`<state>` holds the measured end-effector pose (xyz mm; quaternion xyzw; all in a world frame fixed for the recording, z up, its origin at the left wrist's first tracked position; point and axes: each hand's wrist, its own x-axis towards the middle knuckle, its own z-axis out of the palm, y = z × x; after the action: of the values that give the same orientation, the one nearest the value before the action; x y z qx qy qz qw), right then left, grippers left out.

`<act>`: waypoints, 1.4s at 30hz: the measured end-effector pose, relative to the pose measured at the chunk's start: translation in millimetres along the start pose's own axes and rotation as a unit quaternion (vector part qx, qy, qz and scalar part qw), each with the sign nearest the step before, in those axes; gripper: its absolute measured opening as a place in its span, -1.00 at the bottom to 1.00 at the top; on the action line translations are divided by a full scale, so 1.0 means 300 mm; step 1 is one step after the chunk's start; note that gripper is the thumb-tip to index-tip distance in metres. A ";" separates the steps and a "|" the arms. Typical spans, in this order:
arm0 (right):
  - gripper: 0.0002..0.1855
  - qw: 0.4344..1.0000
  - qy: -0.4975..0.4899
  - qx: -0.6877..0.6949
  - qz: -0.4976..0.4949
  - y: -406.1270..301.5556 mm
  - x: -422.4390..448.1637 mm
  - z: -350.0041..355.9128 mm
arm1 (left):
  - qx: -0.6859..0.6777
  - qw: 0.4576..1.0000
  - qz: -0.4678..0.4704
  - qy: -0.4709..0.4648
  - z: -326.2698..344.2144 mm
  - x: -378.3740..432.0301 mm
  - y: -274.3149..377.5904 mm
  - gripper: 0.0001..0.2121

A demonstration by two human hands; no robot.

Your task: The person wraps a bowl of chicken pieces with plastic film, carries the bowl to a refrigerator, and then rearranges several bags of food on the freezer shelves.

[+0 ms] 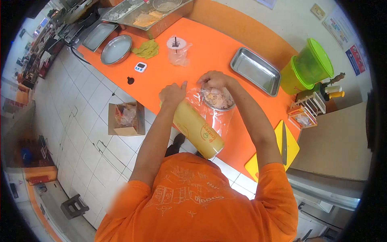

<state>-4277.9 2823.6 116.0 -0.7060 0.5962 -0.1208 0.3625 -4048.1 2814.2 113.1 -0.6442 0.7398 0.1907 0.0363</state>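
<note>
A large yellow roll of plastic cling film (pixel 198 128) lies slantwise at the near edge of the orange table. My left hand (pixel 173 94) grips the roll's far end, thumb pointing up. Clear film (pixel 208 113) stretches from the roll toward a round metal bowl (pixel 225 109) that holds what looks like raw chicken pieces (pixel 217 97). At the bowl's far rim, my right hand (pixel 213 79) has its fingers bent and pinched on the edge of the film. Part of the film lies against the bowl's left side.
A metal tray (pixel 257 72) sits beyond the bowl, near green-lidded tubs (pixel 314 60). A knife (pixel 284 143) rests on a yellow cutting board (pixel 291 148) at right. Farther left are a timer (pixel 141 67), a yellow cloth (pixel 146 49), a round pan (pixel 116 50) and a cup (pixel 177 45).
</note>
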 end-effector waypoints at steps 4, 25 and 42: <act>-0.71 0.987 -0.048 -0.152 0.030 -0.118 -0.025 0.037 | -0.014 1.000 -0.002 0.003 0.008 0.027 -0.028 -0.40; -0.69 0.912 -0.172 -0.364 0.086 -0.189 0.106 0.159 | 0.000 0.991 0.135 0.006 0.002 0.003 -0.078 -0.59; -0.63 0.966 -0.200 -0.167 -0.007 0.140 0.137 -0.041 | -0.056 0.995 0.040 -0.066 -0.021 0.027 -0.101 -0.59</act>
<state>-4306.3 2779.7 86.3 -0.7704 0.5186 0.1214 0.3504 -4019.1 2801.7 109.4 -0.6014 0.7489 0.2753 0.0412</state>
